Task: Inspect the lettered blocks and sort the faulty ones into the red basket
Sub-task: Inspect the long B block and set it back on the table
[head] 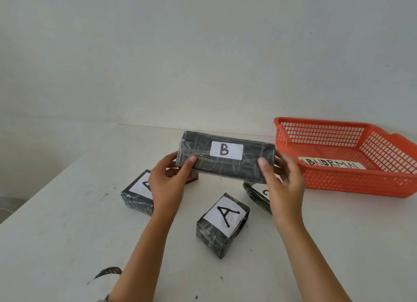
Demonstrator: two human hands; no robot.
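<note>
Nearest the lens, a scrap of black-and-white cloth (106,273) shows at the bottom edge beside two bare forearms that reach forward over the table (67,211).

At the left a black-wrapped block (135,197) lies on the table. Its white label is mostly hidden by the left wrist, so the letter cannot be read. The left hand (167,184) grips the left end of the B block (225,160), thumb curled onto the front face and fingers behind. This long block is held up off the table between both hands, its right end a little lower. It is wrapped in black with glossy tape, and its white label with a black "B" faces the camera.

Below it the A block (222,225) sits on the table, its paper label marked with a hand-drawn "A". To the right, another block (257,194) lies partly behind the right wrist, with only a fragment of its letter showing.

The right hand (285,184) holds the B block's right end, thumb on the front.

Farther right stands the red mesh basket (338,183), with a paper strip (331,163) on its floor reading "ABNORMAL".

The table is white, with dark scuffs. The wall (158,53) behind is plain off-white.
</note>
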